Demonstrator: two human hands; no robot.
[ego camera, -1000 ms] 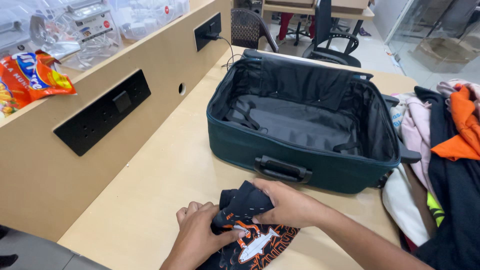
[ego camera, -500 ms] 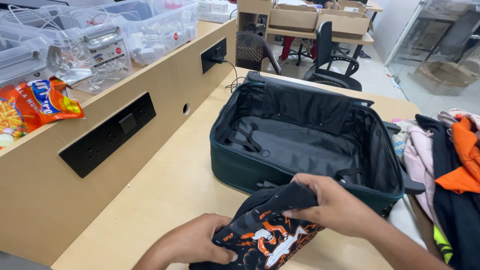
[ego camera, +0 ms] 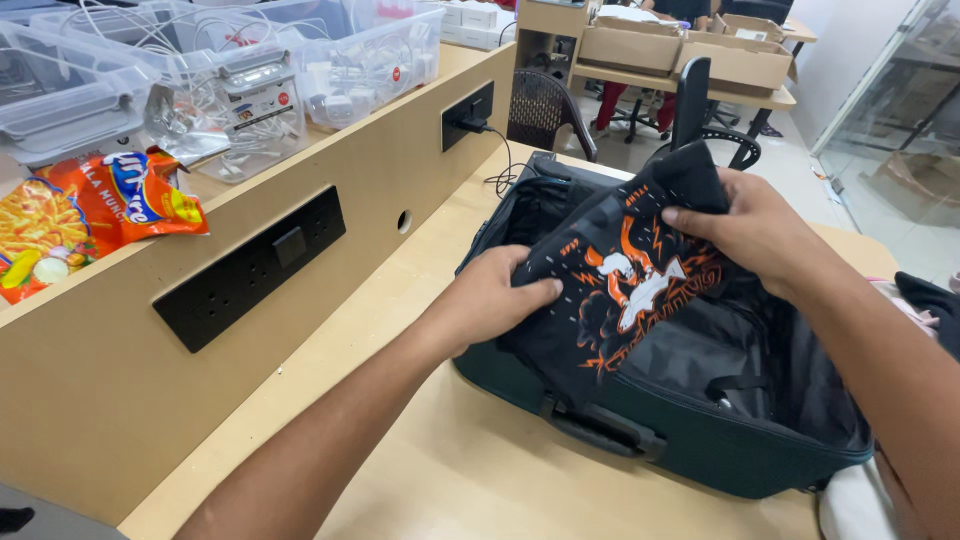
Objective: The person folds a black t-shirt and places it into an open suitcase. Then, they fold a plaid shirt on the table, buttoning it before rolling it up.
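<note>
A folded black garment (ego camera: 625, 285) with an orange and white print is held up over the open dark green suitcase (ego camera: 700, 440). My left hand (ego camera: 495, 295) grips its lower left edge, above the suitcase's near left corner. Its upper right end is pinched by my right hand (ego camera: 750, 230), above the suitcase's middle. The garment hides much of the black lining inside. The suitcase's black carry handle (ego camera: 605, 425) faces me on the front wall.
A wooden divider (ego camera: 120, 400) with black socket strips (ego camera: 250, 265) runs along the left of the desk. Behind it stand clear plastic bins (ego camera: 250, 75) of cables and an orange snack bag (ego camera: 95, 210). A pile of clothes (ego camera: 925, 295) lies at the right edge. Chairs and boxes stand beyond.
Both hands have lifted the folded garment from the desk in front of the suitcase, up and forward, until it is over the open suitcase. The view has moved closer.
</note>
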